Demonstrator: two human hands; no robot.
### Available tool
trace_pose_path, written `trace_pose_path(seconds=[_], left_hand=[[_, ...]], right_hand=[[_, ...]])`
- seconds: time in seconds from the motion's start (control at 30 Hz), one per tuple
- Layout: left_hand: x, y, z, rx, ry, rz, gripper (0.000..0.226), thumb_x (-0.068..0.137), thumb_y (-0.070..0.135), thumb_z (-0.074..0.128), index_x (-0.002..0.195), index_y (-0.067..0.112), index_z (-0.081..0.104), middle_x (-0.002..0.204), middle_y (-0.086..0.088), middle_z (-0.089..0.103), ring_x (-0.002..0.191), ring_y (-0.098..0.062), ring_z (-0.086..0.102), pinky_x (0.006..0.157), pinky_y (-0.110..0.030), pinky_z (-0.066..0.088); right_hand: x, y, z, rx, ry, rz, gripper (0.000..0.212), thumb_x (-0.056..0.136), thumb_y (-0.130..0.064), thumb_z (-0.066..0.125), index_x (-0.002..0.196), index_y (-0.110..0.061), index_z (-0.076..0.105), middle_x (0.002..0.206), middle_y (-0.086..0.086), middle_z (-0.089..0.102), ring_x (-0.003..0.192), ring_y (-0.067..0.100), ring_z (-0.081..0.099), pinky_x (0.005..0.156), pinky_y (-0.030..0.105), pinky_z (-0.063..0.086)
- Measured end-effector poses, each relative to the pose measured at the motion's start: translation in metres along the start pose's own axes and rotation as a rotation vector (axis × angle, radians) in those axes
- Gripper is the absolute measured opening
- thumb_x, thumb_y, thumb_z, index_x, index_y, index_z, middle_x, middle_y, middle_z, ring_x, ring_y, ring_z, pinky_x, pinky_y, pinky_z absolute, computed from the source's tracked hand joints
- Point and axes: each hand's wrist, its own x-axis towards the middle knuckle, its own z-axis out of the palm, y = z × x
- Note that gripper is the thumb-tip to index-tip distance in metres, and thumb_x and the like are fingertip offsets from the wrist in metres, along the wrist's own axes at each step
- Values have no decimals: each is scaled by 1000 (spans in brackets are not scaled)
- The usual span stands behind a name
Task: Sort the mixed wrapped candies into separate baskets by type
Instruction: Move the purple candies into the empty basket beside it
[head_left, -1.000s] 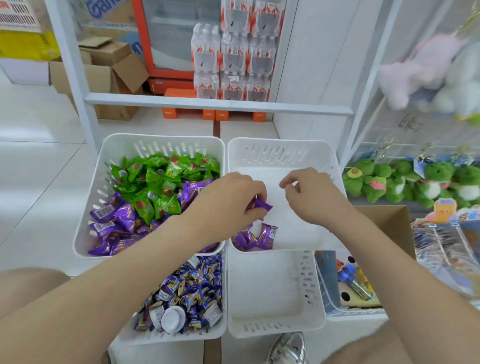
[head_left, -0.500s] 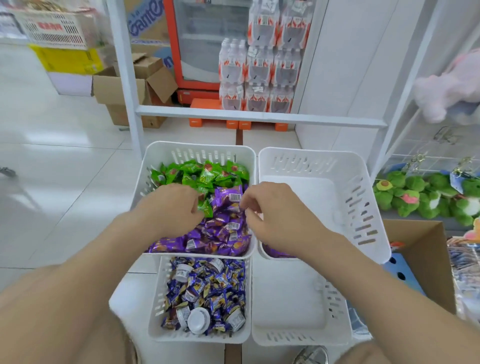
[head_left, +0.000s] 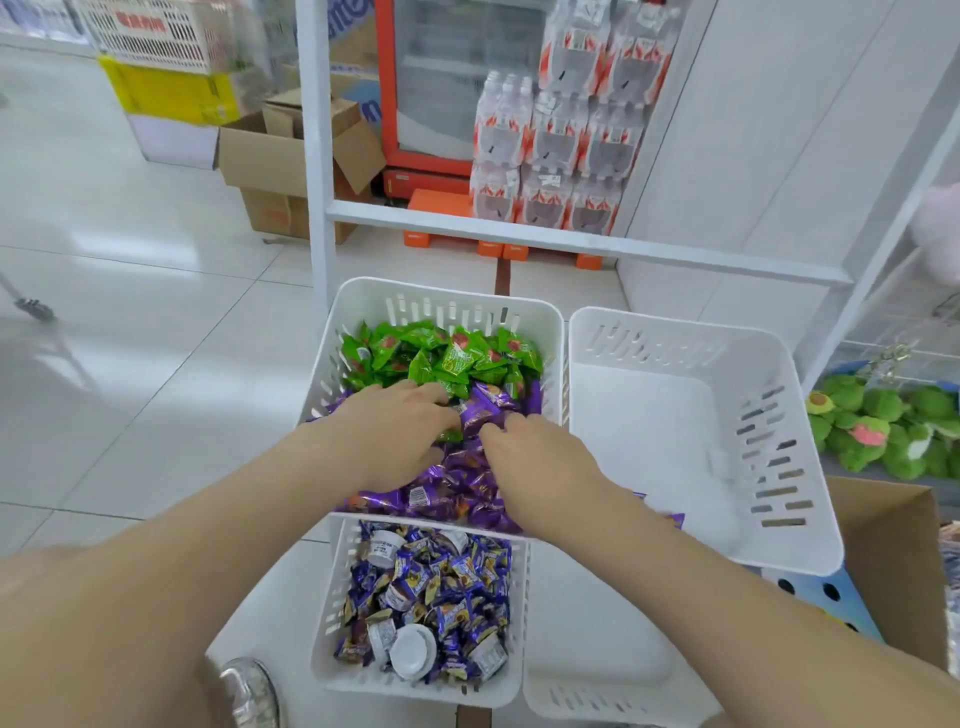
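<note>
Head view: left hand (head_left: 400, 431) lies palm-down, fingers spread, on purple candies (head_left: 457, 493) in the mixed basket (head_left: 447, 299). Right hand (head_left: 535, 462) rests beside it, fingertips touching purple wrappers; grasp cannot be determined. Green candies (head_left: 441, 353) fill the far end.

Bright, even shop lighting, seen through a wide-angle lens.

The scene is lit from overhead by diffuse white light, and soft pale reflections are thrown on the glossy floor tiles (head_left: 130, 270) at far left. Hardly any hard shadows are cast; only faint shade is seen under the forearms. The white baskets (head_left: 675, 332) are rendered close to overexposed, so their slots are partly washed out. Straight shelf posts (head_left: 314, 156) are bowed by lens distortion toward the edges. The far left corner and the pink plush toy (head_left: 937, 234) at right are smeared by blur, while the candy wrappers (head_left: 447, 358) in the middle stay fairly sharp.
</note>
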Motion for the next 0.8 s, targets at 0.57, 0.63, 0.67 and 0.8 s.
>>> trace_pose_path(seconds=[0.57,0.63,0.67,0.8], left_hand=[[30,-14,3,37,441,68,43,82,10,73,116,30,56,120,5,55,110,-23,55,81,-40,48],[28,-19,10,171,393,141,47,90,31,69,134,35,53,144,6,46,128,-24,43,96,-43,44],[28,-21,13,226,362,116,48,93,41,64,139,38,51,152,6,41,134,-25,38,100,-46,41],[29,-29,13,259,315,11,46,96,55,54,141,45,51,159,7,36,139,-26,36,105,-52,36]], right_hand=[[34,-11,17,173,41,101,89,100,-62,39,162,-6,7,164,18,20,139,45,32,109,54,35],[33,-12,19,147,38,79,79,101,-62,40,157,-10,22,155,14,35,129,44,40,104,53,37],[32,-13,19,144,46,67,72,101,-62,41,152,-14,30,150,13,40,125,43,42,103,53,37],[28,-16,24,116,57,19,62,102,-59,47,149,-19,35,144,13,45,128,44,43,104,53,38]])
